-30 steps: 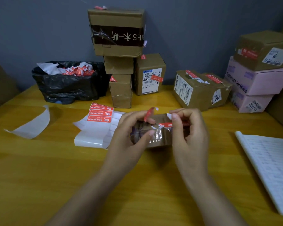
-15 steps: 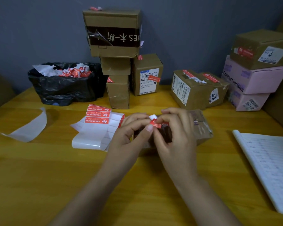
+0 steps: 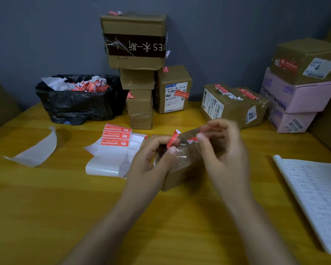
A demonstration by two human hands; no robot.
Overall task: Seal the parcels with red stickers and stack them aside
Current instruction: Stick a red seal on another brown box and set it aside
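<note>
Taped cardboard box (image 3: 182, 169) gripped by left hand (image 3: 151, 159).
One curled red sticker (image 3: 172, 139) pinched by it; right hand (image 3: 224, 148) blurred, closure unclear.

left hand (image 3: 151, 159) and right hand (image 3: 224, 150) raised close together, fingers curled, thumbs pinching.

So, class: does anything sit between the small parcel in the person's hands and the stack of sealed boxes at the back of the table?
Nothing visible blocks it. Between the parcel and the box stack lies bare table; the sticker sheet lies off to the left.
</note>
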